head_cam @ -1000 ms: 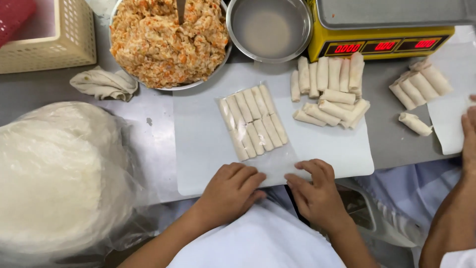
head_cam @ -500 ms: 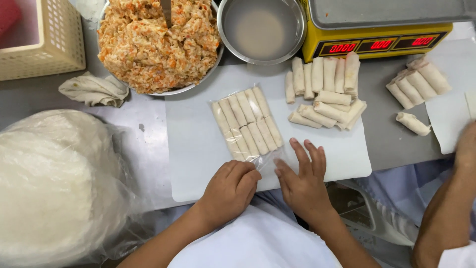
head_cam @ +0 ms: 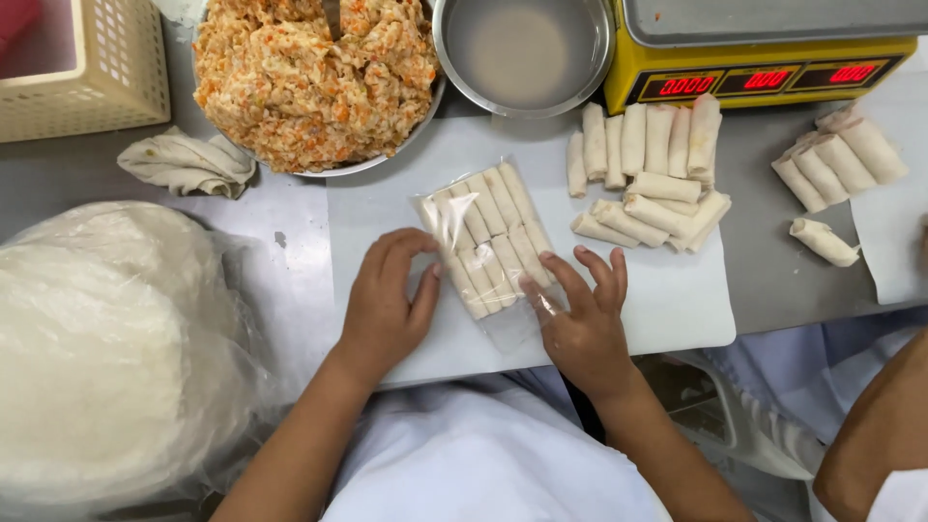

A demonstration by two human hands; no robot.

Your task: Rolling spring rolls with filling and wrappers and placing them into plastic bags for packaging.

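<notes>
Nearest the camera, the left hand lay loosely curled on the white board, its fingertips touching the left edge of a clear bag of rolls. The right hand rested with fingers spread, flat on the bag's lower right corner, gripping nothing. The bag lay tilted at the middle of the board. To the left sat a bagged stack of wrappers. Beyond the bag, loose rolls lay in a pile. Farthest stood a bowl of filling, a metal bowl and a yellow scale.
</notes>
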